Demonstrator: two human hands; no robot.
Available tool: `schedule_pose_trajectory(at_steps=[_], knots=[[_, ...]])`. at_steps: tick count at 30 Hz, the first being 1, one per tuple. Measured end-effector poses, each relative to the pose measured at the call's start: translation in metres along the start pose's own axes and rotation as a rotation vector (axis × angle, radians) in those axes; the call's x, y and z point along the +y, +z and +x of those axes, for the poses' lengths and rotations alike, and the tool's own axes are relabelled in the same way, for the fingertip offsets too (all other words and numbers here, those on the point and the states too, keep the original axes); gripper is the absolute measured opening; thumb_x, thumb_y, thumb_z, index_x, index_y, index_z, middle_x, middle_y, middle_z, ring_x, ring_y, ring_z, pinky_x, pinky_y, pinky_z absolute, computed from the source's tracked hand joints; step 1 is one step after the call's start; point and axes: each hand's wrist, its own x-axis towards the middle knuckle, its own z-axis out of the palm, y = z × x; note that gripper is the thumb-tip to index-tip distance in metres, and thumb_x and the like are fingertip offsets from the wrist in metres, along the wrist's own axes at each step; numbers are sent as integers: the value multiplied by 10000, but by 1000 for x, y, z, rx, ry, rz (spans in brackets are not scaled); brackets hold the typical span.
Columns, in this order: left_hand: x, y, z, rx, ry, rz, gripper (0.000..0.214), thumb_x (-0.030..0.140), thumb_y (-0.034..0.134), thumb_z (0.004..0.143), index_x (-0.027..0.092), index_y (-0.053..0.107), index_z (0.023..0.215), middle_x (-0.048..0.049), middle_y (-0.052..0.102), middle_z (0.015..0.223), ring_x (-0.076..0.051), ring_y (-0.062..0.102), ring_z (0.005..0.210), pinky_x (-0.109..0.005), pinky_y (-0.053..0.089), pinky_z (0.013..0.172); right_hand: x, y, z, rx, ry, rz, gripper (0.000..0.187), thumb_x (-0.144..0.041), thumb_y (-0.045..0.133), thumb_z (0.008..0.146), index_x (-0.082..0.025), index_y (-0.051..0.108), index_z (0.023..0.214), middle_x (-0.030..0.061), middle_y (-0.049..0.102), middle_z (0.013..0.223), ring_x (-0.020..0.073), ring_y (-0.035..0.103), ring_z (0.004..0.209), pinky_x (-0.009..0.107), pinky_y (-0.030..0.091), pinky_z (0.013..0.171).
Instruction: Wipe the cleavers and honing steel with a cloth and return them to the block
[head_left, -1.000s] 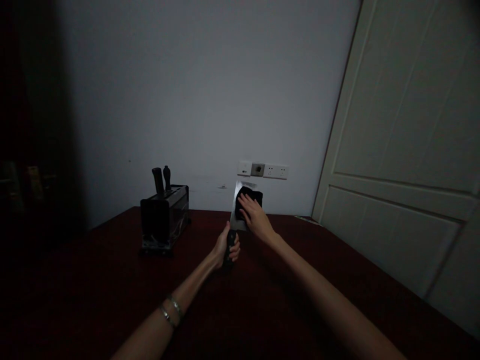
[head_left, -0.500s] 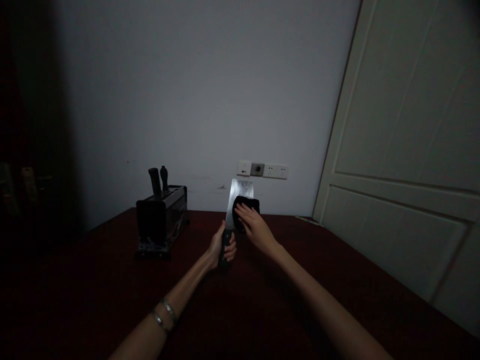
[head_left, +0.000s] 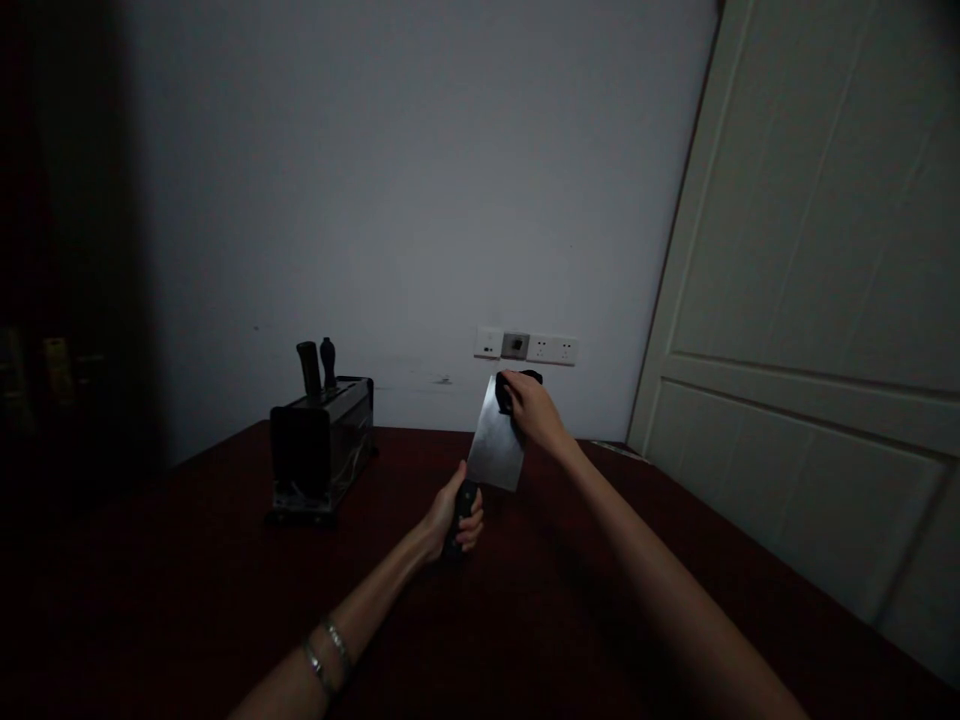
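My left hand [head_left: 454, 514] is closed around the black handle of a cleaver [head_left: 496, 443], holding it upright over the dark red table [head_left: 187, 600]. The broad steel blade faces me and tilts slightly right. My right hand [head_left: 534, 410] grips a small black cloth [head_left: 507, 386] and presses it against the blade's top far corner. A bracelet sits on my left wrist.
A black knife block [head_left: 319, 443] with two dark handles sticking up stands on the table at the left. A white wall with a strip of sockets [head_left: 525, 347] is behind. A pale panelled door [head_left: 817, 300] fills the right side. The room is dim.
My right hand has slid the cloth from the lower middle of the blade up to its top corner. The cleaver has tilted a little to the right.
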Motion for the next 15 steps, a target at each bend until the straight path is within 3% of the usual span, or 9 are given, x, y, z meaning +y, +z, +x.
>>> schedule_pose_trajectory(at_steps=[5, 9, 11, 15], knots=[[2, 2, -2, -4, -3, 1, 630, 694, 166, 805, 181, 394, 519, 51, 293, 327, -78, 248, 252, -190, 264, 279, 6, -8, -2, 132, 61, 41, 354, -196, 412, 846, -154, 570, 1159, 138, 625, 1102, 245, 565, 1021, 426, 435, 883], [5, -1, -3, -26, -1, -20, 625, 702, 175, 796, 183, 394, 527, 52, 299, 331, -80, 252, 257, -191, 256, 284, -6, -14, -10, 242, 75, 132, 357, -191, 425, 846, -144, 561, 1172, 142, 611, 1129, 235, 555, 1048, 423, 428, 904], [6, -2, -3, -45, 5, -34, 615, 703, 198, 792, 184, 399, 530, 52, 302, 332, -81, 253, 258, -193, 250, 282, -19, -15, -22, 175, 5, 202, 368, -171, 429, 846, -169, 543, 1196, 123, 591, 1172, 213, 531, 1095, 410, 404, 946], [7, -1, -3, -56, 19, -59, 577, 702, 290, 764, 185, 405, 534, 55, 311, 334, -81, 264, 260, -195, 253, 278, -45, -11, -54, -138, -200, 275, 451, -76, 409, 812, -240, 515, 1219, 69, 563, 1227, 189, 468, 1181, 475, 310, 1021]])
